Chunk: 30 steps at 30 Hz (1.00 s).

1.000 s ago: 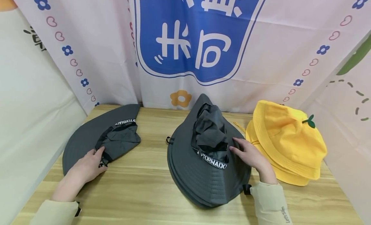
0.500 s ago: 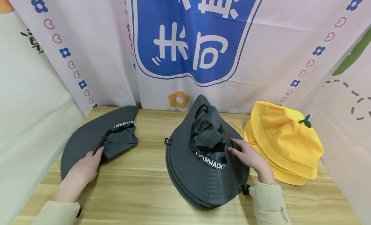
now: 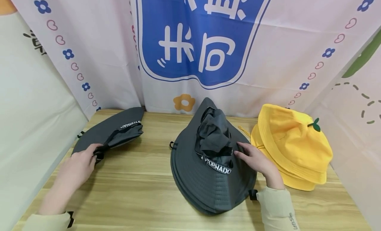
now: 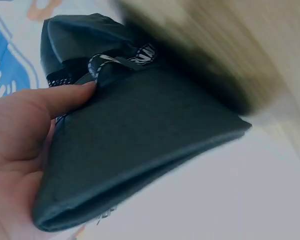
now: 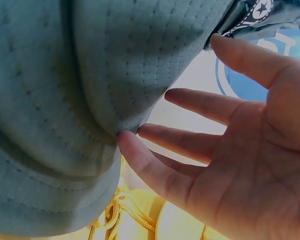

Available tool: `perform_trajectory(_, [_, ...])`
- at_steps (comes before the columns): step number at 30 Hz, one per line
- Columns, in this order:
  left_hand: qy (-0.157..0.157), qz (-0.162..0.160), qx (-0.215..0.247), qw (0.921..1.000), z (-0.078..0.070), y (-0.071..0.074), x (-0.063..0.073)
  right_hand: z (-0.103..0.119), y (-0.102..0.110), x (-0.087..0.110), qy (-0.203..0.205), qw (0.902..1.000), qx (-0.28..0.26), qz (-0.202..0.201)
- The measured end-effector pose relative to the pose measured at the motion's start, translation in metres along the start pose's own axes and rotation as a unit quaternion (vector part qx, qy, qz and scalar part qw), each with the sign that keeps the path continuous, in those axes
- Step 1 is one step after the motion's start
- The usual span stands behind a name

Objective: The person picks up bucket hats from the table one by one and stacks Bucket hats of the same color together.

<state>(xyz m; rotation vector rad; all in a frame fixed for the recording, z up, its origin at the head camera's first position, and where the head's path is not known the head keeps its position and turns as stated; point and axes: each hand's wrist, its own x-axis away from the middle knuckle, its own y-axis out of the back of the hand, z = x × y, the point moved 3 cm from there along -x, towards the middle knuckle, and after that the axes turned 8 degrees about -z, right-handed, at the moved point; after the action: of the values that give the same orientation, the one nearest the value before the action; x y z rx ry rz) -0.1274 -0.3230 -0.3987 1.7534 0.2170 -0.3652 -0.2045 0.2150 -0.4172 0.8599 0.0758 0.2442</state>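
At the left, my left hand point(image 3: 78, 166) grips a dark grey sun hat point(image 3: 108, 126) by its near end, where the crown meets the brim. The hat is folded flat, its lettered band showing. In the left wrist view the thumb lies on top of the folded brim point(image 4: 140, 120); the other fingers are hidden under it. Mid-table, a stack of dark grey sun hats point(image 3: 205, 188) has a crumpled crown on top and a TORNADO band in front. My right hand point(image 3: 256, 160) rests at the stack's right side, fingers extended, fingertips right at the brim point(image 5: 125, 70).
Yellow bucket hats point(image 3: 297, 145), stacked, stand right of the grey stack, the top one with a green sprout. Behind the wooden table point(image 3: 140, 194) hangs a printed curtain point(image 3: 262, 59). White fabric walls point(image 3: 35, 102) close off both sides.
My left hand has tilted the folded hat, lifting its near side and moving slightly left, so less of the crown shows. The right hand has stayed by the stack.
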Motion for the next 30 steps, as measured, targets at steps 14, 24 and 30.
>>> perform_trajectory(14, [0.033,-0.1,0.092,0.9902,-0.03,0.046,-0.007,-0.005,0.0,0.0,-0.006,1.0,0.001,0.001])
perform_trajectory(24, [0.01,-0.111,0.129,0.9853,-0.051,0.06,-0.011,0.007,0.009,0.007,-0.026,0.999,-0.028,-0.024])
perform_trajectory(30, [0.026,-0.123,0.181,0.9755,-0.064,0.067,-0.017,0.027,0.024,0.013,0.021,0.9928,-0.069,-0.095])
